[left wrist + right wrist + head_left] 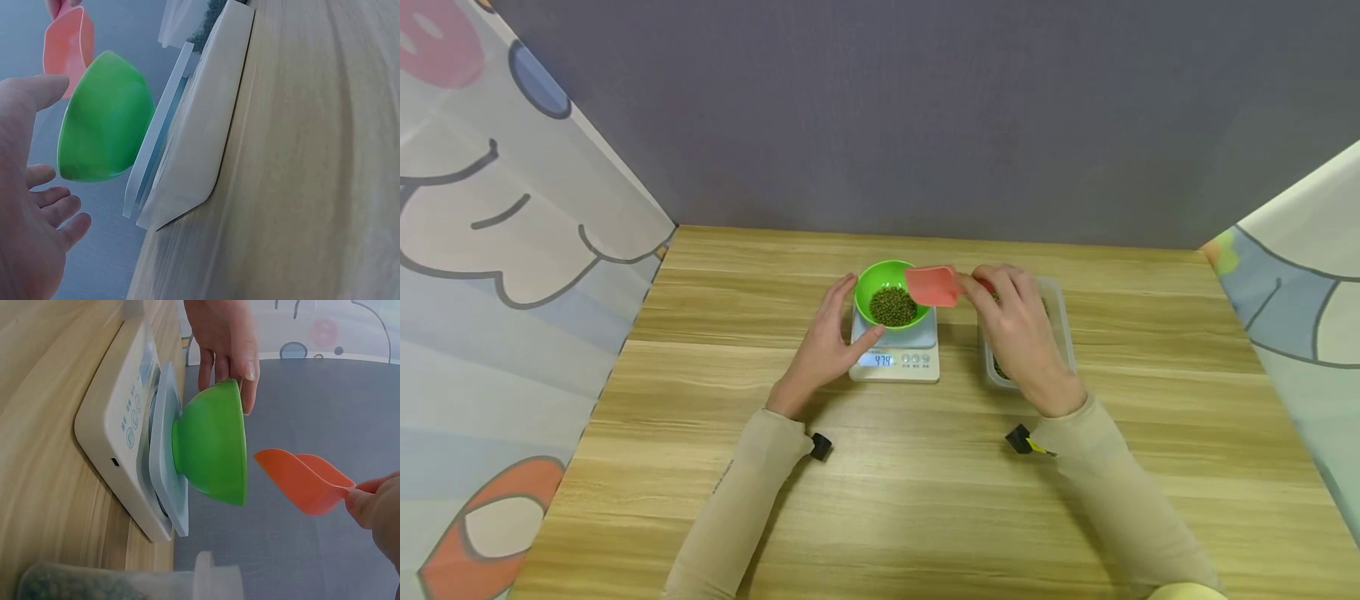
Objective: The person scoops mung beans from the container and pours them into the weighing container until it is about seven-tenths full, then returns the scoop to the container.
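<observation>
A green bowl (868, 282) sits on the platform of a white kitchen scale (895, 376). Small green beans (893, 308), like mung beans, lie in the bowl. My left hand (824, 348) is around the bowl's left side with thumb and fingers spread, fingertips close to its wall. My right hand (1021, 337) pinches the handle of a coral-red scoop (932, 286). In the right wrist view the scoop's lip is just above the bowl's rim, with a gap between them. From the head, the scoop overlaps the bowl's right edge.
Right of the scale stands a clear plastic container (1062, 315) with more beans, partly hidden under my right hand. The scale's lit display (877, 361) faces me. A grey panel (925, 125) rises behind the wooden table (910, 500), and patterned sheets hang at both sides.
</observation>
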Demonstrator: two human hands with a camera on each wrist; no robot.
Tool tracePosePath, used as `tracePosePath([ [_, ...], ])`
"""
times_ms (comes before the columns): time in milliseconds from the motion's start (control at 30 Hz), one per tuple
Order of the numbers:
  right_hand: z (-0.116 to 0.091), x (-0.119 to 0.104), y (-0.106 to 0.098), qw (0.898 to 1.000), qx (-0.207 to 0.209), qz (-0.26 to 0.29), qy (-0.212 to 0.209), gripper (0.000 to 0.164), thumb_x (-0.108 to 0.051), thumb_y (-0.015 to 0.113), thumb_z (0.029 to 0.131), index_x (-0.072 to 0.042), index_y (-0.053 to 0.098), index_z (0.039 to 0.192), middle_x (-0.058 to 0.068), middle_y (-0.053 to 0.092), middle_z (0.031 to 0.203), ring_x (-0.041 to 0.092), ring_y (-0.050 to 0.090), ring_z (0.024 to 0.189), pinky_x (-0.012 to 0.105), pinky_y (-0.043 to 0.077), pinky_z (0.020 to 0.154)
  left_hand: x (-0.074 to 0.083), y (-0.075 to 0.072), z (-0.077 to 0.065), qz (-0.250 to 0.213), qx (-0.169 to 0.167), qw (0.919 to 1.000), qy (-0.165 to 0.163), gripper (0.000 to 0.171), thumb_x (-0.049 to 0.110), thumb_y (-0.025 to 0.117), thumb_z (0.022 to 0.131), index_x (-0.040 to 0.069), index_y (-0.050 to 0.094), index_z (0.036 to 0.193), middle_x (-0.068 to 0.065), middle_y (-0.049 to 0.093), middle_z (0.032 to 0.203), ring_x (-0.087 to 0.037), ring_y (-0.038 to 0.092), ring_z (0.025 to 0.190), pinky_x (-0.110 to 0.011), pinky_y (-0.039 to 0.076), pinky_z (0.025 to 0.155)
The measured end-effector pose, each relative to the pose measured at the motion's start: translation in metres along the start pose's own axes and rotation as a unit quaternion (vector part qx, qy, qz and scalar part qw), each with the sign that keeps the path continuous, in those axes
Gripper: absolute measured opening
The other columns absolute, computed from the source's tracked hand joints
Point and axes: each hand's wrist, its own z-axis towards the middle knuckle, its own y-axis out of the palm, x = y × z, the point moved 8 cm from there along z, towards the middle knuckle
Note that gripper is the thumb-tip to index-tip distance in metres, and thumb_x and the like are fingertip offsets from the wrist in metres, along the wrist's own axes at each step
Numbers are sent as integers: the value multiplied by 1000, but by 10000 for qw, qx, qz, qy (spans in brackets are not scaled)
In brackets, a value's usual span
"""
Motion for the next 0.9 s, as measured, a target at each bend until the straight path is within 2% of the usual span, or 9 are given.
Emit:
tracePosePath([
  [200,-4,5,-2,9992,125,311,216,22,0,60,88,-1,67,109,19,60,101,36,49,95,46,46,84,0,-1,-2,-18,43,10000,73,85,50,60,85,1,28,146,-16,27,152,-23,24,138,-52,29,109],
  [467,-14,17,-8,9954,455,659,527,22,-6,67,84,-2,68,105,18,62,98,35,49,90,46,43,76,-4,-3,-4,32,-80,9999,-146,87,55,58,85,5,26,148,-11,23,155,-23,21,139,-55,28,108],
  [667,-26,29,-15,9910,558,867,849,28,-1,69,79,-1,68,107,20,60,100,36,46,88,47,40,73,-8,-6,-7,73,-88,9997,-207,88,56,58,84,6,25,149,-11,24,154,-21,20,139,-52,27,110],
  [900,-46,48,-24,9852,580,971,1288,26,-2,68,81,-2,69,108,20,60,101,37,45,89,47,36,73,-11,-8,-10,97,-100,9997,-177,89,55,58,84,3,25,149,-13,24,154,-23,21,139,-54,27,110],
])
